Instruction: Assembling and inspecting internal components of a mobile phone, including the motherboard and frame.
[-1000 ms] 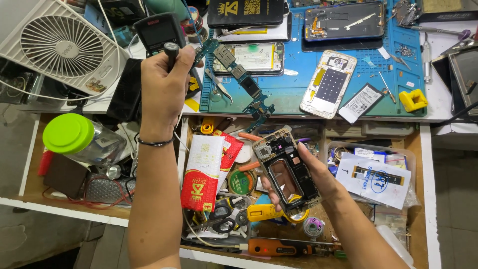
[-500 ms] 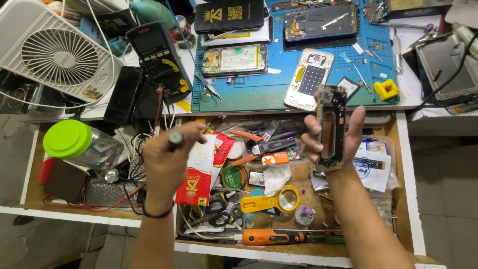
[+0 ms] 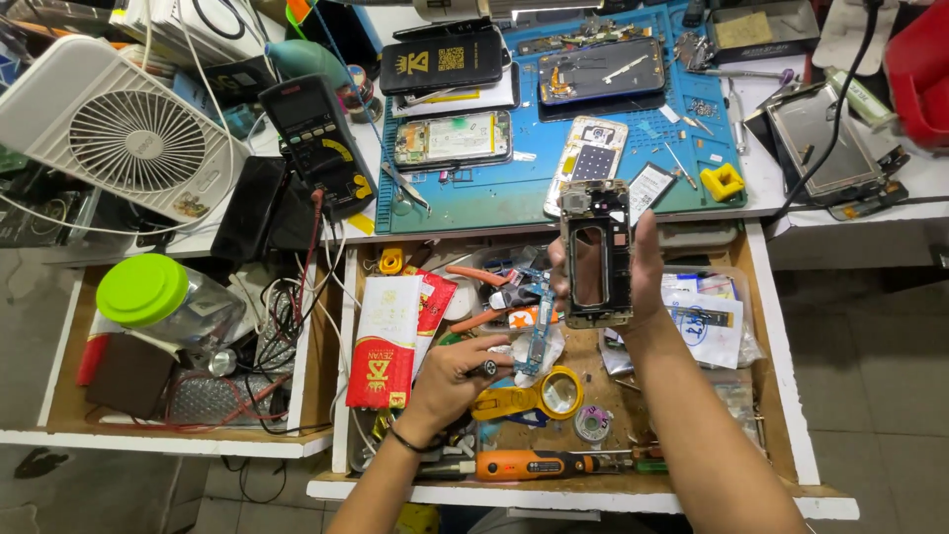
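Phone frame (image 3: 596, 252) sat upright in the right hand (image 3: 633, 282), gutted, held over the open drawer (image 3: 766, 346) just below the blue work mat (image 3: 474, 203).

Left to right:
- White fan (image 3: 119, 133) at 10 o'clock, green-lidded jar (image 3: 148, 292) at 9 in the side drawer.
- Multimeter (image 3: 318, 138) at 11, red lead trailing down into the cable tangle.
- Left hand (image 3: 450, 376) at 6, closed in a pinch on a small dark tool (image 3: 487, 368), tip touching a narrow circuit board (image 3: 532, 326) in the drawer clutter.
- Yellow magnifier (image 3: 539, 396) and orange screwdriver (image 3: 534, 463) just below that hand.
- Right hand gripped the frame by both long edges, fingers wrapped behind, thumb on the right edge.
- Tablet (image 3: 825, 138) at 2 o'clock, far right.

Risks, as I judged it: the board lay on loose metal junk, so shorting or scratching looked likely if pressed. Edge-only grip on the frame could slip and drop it into the drawer. Small screws on the mat sat near the edge and could roll off.
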